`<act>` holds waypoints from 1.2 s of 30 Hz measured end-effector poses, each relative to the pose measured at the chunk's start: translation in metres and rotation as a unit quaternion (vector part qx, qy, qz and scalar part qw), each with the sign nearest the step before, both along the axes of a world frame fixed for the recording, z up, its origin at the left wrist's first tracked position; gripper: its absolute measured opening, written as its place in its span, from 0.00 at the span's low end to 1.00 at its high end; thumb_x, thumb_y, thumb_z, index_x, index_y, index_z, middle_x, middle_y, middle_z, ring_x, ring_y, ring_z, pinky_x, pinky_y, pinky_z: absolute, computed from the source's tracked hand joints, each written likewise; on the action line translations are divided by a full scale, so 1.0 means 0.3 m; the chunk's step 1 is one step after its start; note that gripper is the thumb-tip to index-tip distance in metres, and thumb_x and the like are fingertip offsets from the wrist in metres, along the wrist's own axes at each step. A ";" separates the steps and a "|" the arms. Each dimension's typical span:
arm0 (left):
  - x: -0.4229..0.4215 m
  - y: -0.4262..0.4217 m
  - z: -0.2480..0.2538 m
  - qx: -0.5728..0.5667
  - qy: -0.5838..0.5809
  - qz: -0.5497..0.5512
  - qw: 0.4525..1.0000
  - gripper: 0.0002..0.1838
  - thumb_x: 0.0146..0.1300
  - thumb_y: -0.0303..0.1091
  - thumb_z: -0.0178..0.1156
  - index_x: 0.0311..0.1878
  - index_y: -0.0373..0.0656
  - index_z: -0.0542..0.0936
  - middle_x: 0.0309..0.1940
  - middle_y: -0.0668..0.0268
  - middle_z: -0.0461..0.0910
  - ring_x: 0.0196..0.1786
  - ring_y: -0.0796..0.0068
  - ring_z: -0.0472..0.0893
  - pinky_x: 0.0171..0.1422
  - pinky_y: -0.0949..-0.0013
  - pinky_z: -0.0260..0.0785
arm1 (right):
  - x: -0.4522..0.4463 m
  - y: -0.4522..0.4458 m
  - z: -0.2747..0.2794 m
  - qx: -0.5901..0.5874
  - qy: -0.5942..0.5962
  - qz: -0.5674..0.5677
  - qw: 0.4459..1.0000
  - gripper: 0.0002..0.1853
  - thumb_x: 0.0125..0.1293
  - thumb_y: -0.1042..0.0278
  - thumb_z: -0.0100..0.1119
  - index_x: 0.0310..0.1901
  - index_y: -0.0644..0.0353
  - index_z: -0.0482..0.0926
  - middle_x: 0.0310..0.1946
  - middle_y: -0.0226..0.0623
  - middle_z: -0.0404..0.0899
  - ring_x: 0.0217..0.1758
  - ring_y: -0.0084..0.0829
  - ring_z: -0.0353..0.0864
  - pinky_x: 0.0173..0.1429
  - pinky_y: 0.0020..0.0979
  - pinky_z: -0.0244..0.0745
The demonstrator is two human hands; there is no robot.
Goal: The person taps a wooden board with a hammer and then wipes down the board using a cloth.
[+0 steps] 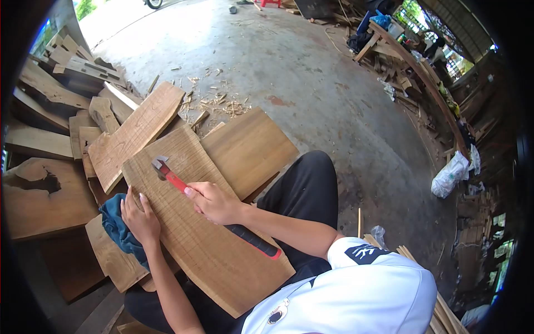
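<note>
White shirt closest to us; past it our plank slants away up-left, and the hammer over it runs nearly along that same long axis, head toward the far end; our right hand, the nearer, grips it mid-shaft; our left hand, fingers straight, lies at the plank's left edge, against the cloth; boards crowd that side, while we've open floor ahead to the right.

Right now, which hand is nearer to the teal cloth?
Left: the left hand is directly beside the teal cloth; the right hand is farther off, over the board, holding the tool.
</note>
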State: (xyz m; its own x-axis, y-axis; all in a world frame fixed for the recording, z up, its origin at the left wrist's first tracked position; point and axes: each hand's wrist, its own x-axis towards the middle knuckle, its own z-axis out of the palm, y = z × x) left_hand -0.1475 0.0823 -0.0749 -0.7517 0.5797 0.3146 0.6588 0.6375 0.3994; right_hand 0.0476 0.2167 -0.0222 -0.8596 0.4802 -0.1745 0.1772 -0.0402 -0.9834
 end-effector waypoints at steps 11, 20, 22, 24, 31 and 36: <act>0.016 -0.006 0.021 0.027 -0.021 0.008 0.999 0.24 0.75 0.41 0.50 0.68 0.39 0.75 0.65 0.53 0.78 0.73 0.50 0.69 0.79 0.53 0.55 | 0.001 -0.008 -0.021 0.119 0.000 -0.009 0.993 0.23 0.82 0.50 0.44 0.42 0.65 0.75 0.21 0.34 0.75 0.25 0.26 0.77 0.31 0.34 0.74; 0.028 -0.004 0.035 0.041 -0.023 0.015 0.999 0.22 0.75 0.39 0.51 0.66 0.39 0.77 0.63 0.52 0.79 0.72 0.48 0.69 0.79 0.53 0.55 | 0.009 -0.032 -0.004 0.102 -0.034 -0.017 0.994 0.22 0.82 0.52 0.44 0.41 0.66 0.74 0.21 0.37 0.75 0.26 0.28 0.78 0.35 0.37 0.74; 0.018 -0.008 0.024 0.042 -0.010 0.012 0.999 0.22 0.75 0.39 0.51 0.66 0.39 0.77 0.63 0.53 0.79 0.72 0.49 0.69 0.79 0.53 0.55 | 0.010 -0.032 -0.002 0.107 -0.044 0.000 0.993 0.22 0.82 0.52 0.44 0.44 0.65 0.75 0.20 0.34 0.74 0.24 0.26 0.77 0.32 0.34 0.74; 0.018 -0.010 0.015 0.047 -0.002 0.009 0.999 0.21 0.74 0.38 0.52 0.66 0.40 0.77 0.63 0.53 0.79 0.72 0.49 0.69 0.79 0.53 0.55 | 0.029 -0.044 0.018 0.077 -0.040 0.009 0.996 0.21 0.82 0.51 0.43 0.45 0.64 0.76 0.20 0.32 0.73 0.22 0.24 0.75 0.29 0.31 0.73; 0.030 -0.008 0.042 0.053 -0.032 0.015 0.998 0.21 0.74 0.38 0.53 0.65 0.40 0.77 0.62 0.52 0.79 0.71 0.49 0.70 0.78 0.54 0.56 | 0.036 -0.049 0.068 -0.013 -0.072 0.024 0.997 0.22 0.82 0.49 0.43 0.54 0.62 0.76 0.19 0.27 0.71 0.16 0.19 0.71 0.18 0.26 0.69; 0.022 -0.003 0.032 0.056 -0.015 0.001 0.998 0.21 0.73 0.38 0.53 0.65 0.39 0.77 0.61 0.51 0.79 0.71 0.50 0.70 0.78 0.53 0.57 | 0.022 -0.062 0.050 -0.052 -0.045 0.012 0.998 0.21 0.82 0.50 0.44 0.48 0.64 0.76 0.18 0.30 0.72 0.17 0.23 0.73 0.21 0.30 0.71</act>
State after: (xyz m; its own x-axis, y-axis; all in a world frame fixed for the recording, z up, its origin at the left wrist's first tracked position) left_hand -0.1409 0.0812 -0.0654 -0.7623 0.5411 0.3550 0.6449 0.5890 0.4870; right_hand 0.0542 0.1983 -0.0072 -0.8489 0.4355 -0.2996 0.2673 -0.1353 -0.9541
